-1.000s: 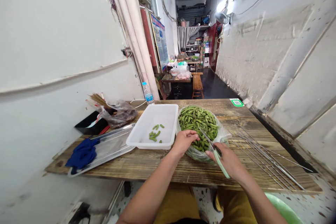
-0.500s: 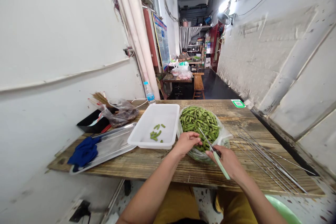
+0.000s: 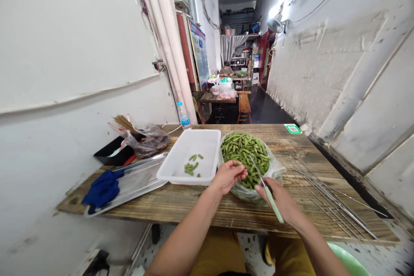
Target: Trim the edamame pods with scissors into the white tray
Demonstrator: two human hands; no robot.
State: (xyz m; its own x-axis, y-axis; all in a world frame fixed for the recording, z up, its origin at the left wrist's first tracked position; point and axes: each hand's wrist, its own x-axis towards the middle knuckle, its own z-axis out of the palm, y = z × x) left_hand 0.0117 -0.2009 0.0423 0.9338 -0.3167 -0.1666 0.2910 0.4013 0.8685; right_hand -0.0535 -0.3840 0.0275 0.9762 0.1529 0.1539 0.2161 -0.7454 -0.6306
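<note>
The heap of green pods point(image 3: 244, 146) lay just beyond both hands' fingers, in a clear plastic bag point(image 3: 275, 167). The left hand point(image 3: 228, 177) was poised over its near edge, fingers curled close to the thumb; whether they gripped a pod could not be told. The right hand's point(image 3: 283, 200) fingers were wrapped around the pale-green handle of the scissors point(image 3: 273, 205), whose blades reached forward just right of the left fingertips. Left of the left fingers stood a white tub point(image 3: 202, 142) with a few loose pods point(image 3: 190, 167) inside. Farther left, a blue cloth point(image 3: 101, 189) lay on a metal tray point(image 3: 139, 181). Right of the right fingers, metal skewers point(image 3: 330, 196) lay spread across the wooden table point(image 3: 200, 209).
</note>
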